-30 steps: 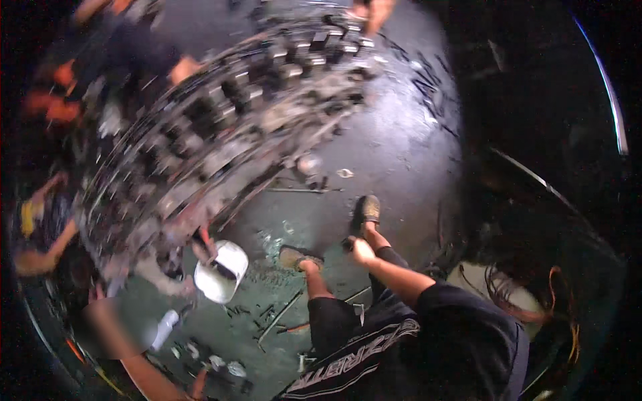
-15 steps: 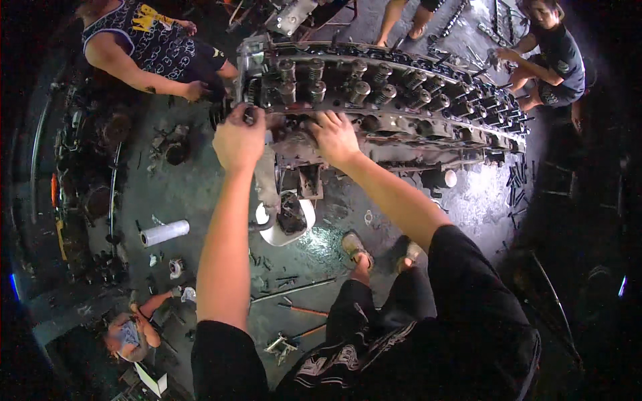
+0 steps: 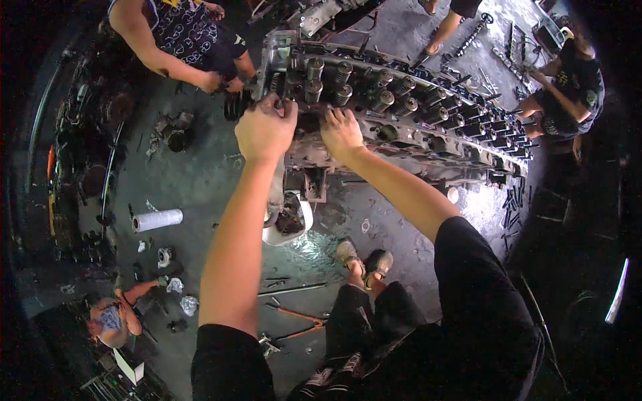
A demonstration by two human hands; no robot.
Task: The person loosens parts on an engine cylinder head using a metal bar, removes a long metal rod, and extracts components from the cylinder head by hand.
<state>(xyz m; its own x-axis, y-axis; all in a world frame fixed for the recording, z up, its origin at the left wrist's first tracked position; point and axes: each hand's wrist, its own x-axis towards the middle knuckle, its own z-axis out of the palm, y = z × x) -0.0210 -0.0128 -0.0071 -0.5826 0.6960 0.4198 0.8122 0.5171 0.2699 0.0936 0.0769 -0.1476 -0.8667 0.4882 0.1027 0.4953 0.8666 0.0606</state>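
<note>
A long, greasy engine [image 3: 428, 144] stretches away to the right in front of me, with paired valve springs [image 3: 342, 83] standing along its top. At its near left corner, my left hand [image 3: 266, 128] is closed, the fingers curled together; whatever they hold is hidden. A short way to the right, my right hand [image 3: 343, 134] has its bent fingers hooked on the near edge of the engine, the fingertips dark with grease. Below the engine's left end, a white tub [image 3: 307, 217] with a dark part in it stands on the floor.
One person [image 3: 177, 43] stands at the engine's far left end, another [image 3: 568, 87] crouches at the far right. A third person [image 3: 117, 321] is low at the left. A plastic-wrapped roll [image 3: 158, 220], long-handled orange cutters [image 3: 301, 313] and dark rods [image 3: 513, 206] lie on the floor.
My view has shifted, so the engine sits differently in it. My left hand has turned, and the dark round thing seen in its fist before no longer shows. My right hand stays at the engine's edge.
</note>
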